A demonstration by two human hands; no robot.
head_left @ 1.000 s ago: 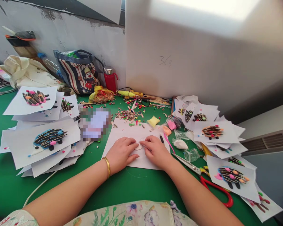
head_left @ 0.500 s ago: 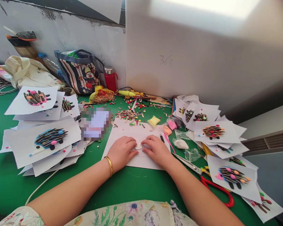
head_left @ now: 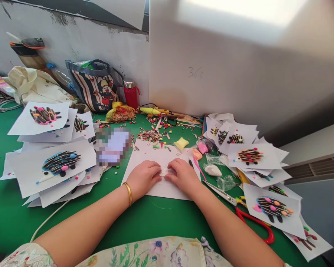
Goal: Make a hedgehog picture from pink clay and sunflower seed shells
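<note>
A sheet of white paper (head_left: 139, 155) lies in front of me on the green table. My left hand (head_left: 144, 178), with a gold bangle at the wrist, rests on it, thumb and fingers closed at the left edge of a small lump of white clay (head_left: 163, 172). From the other side my right hand (head_left: 183, 176) pinches the same clay, its fingertips partly hiding it. On the paper's right part lie a black pen-like stick (head_left: 191, 164) and a pink modelling tool (head_left: 199, 168). Yellow clay (head_left: 181, 143) sits by the paper's far edge.
Paper sheets with seed hedgehogs are stacked at left (head_left: 55, 167) and right (head_left: 272, 207). Red-handled scissors (head_left: 254, 220) lie near my right forearm. Sunflower seeds (head_left: 150, 135) are scattered behind the paper. A red flask (head_left: 131, 94) and striped bag (head_left: 94, 87) stand by the wall.
My fingers have shifted slightly around the white clay, the thumbs closing nearer to each other. Both hands stay at the same place over the paper.
</note>
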